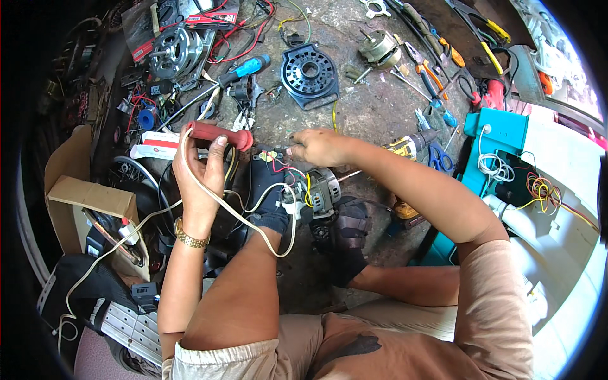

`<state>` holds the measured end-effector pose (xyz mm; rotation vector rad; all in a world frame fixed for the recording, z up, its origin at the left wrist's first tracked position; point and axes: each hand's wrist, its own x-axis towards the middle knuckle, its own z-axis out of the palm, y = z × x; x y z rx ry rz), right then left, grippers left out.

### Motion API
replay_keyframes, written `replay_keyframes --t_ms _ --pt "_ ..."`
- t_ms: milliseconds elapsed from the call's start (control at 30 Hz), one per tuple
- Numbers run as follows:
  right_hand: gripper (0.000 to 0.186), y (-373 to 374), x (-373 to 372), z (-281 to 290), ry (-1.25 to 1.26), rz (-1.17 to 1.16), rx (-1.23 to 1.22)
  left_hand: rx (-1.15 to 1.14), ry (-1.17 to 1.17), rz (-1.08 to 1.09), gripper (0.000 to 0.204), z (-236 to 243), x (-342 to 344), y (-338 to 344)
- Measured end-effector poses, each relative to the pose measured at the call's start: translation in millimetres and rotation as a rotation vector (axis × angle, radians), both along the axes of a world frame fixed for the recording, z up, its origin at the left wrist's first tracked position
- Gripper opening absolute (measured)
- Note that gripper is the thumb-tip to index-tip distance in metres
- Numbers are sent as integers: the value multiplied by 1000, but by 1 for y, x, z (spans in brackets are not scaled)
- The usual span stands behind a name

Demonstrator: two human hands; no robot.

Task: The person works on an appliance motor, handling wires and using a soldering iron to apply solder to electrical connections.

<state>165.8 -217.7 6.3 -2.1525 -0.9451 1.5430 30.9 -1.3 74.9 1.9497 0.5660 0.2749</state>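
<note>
My left hand [206,168], with a gold watch at its wrist, is closed round the red handle [218,135] of what looks like a soldering iron. A white cord [221,204] runs from the handle's left end and loops down over my leg; the iron's tip is hard to make out. My right hand [322,147] has its fingers pinched at the edge of a small part with coloured wires [269,156]. What lies between those fingers is hidden. Pink and yellow wires link that part to a small electric motor [324,192], which rests between my feet.
Beyond my hands lie a black round motor cover [309,73], a blue-handled screwdriver [252,66] and another motor [379,49]. Pliers [432,77], scissors [440,157] and a yellow drill [410,145] are rightward. A teal-and-white appliance [500,142] stands right, a cardboard box [92,197] left.
</note>
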Motion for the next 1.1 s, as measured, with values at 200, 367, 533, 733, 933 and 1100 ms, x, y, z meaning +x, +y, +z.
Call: replay_keyframes --t_ms 200,367,533,733,933,1100 --pt "55 2 -4 10 -79 -23 -7 34 5 -6 31 -3 -3 3" --pt "52 -4 -9 10 -161 -51 62 24 9 -25 31 -1 -3 0" --pt "53 -1 -3 10 -257 32 107 70 9 -70 31 2 -1 -1" --pt "56 7 6 14 257 -228 -241 55 37 -78 29 5 0 3" --pt "52 0 -4 1 -470 129 233 140 -33 -86 21 3 5 -1" --pt "45 0 2 7 -528 177 270 207 -37 -132 19 6 7 -2"
